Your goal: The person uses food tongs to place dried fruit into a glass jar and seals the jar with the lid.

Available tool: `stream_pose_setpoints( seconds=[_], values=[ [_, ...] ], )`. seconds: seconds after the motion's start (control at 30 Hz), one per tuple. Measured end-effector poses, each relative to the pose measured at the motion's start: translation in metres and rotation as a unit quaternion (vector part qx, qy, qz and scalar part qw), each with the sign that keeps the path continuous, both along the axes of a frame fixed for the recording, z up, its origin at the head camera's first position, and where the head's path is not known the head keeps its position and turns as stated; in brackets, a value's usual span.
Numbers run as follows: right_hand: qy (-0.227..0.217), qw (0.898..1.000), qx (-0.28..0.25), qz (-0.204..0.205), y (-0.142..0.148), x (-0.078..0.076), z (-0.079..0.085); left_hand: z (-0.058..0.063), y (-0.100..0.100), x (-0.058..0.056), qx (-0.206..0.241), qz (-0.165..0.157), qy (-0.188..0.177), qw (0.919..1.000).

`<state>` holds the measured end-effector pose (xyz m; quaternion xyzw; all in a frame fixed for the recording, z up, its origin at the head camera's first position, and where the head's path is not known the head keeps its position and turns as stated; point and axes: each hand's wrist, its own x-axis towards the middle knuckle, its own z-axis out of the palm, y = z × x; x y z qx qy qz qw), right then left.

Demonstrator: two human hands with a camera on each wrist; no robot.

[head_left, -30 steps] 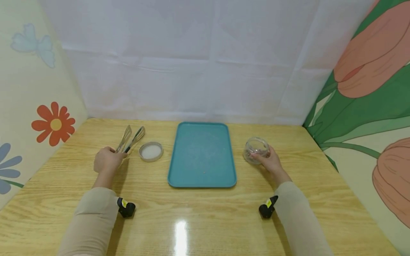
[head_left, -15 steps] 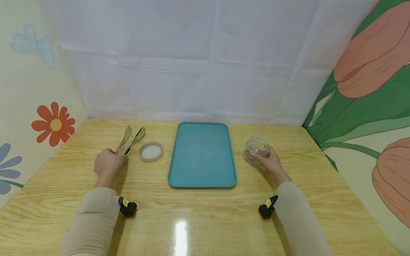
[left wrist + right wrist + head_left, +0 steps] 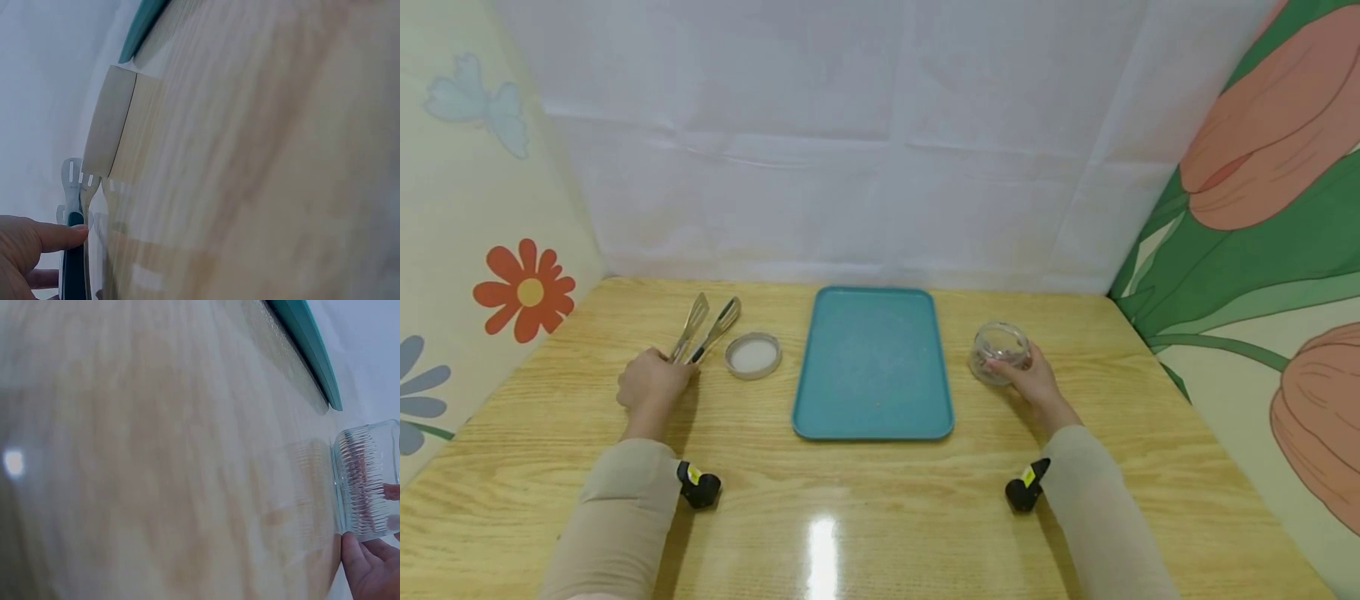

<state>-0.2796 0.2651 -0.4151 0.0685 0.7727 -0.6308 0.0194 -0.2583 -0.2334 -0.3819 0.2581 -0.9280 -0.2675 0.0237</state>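
On the left of the head view my left hand (image 3: 652, 383) grips a pair of metal tongs (image 3: 725, 317) with slotted heads. Their two arms are spread and point away from me. In the left wrist view my thumb (image 3: 61, 236) presses the dark handle. Just right of the tongs lies a round lid (image 3: 753, 356) with a pale inside, its hollow facing up. Over on the right, my right hand (image 3: 1036, 382) holds a clear glass jar (image 3: 1002, 337) around its side. The jar is uncovered and stands on the table; its lower wall looks ribbed in the right wrist view. Its contents are unclear.
A blue-green rectangular tray (image 3: 874, 362) lies between the lid and the jar, with a tiny speck near its front. The wooden table (image 3: 880, 517) ends at a white cloth backdrop (image 3: 850, 167). Flower-painted panels (image 3: 530, 292) stand at both sides.
The left wrist turned very slightly early on. Both hands keep their holds, and the tongs, lid, tray and jar stay where they were.
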Motion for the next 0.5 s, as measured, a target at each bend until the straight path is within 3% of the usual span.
stream_pose_setpoints(
  seconds=[0.3,0.5],
  values=[
    [0.005,1.000,0.001,0.002,0.0041,-0.0047,-0.0071,0.0022,0.0023,-0.0005,-0.007,0.000,0.004,1.0000],
    [0.013,1.000,0.003,0.000,0.0038,-0.0048,-0.0078,0.0056,0.0063,-0.0021,-0.007,-0.022,0.050,0.9985]
  ],
)
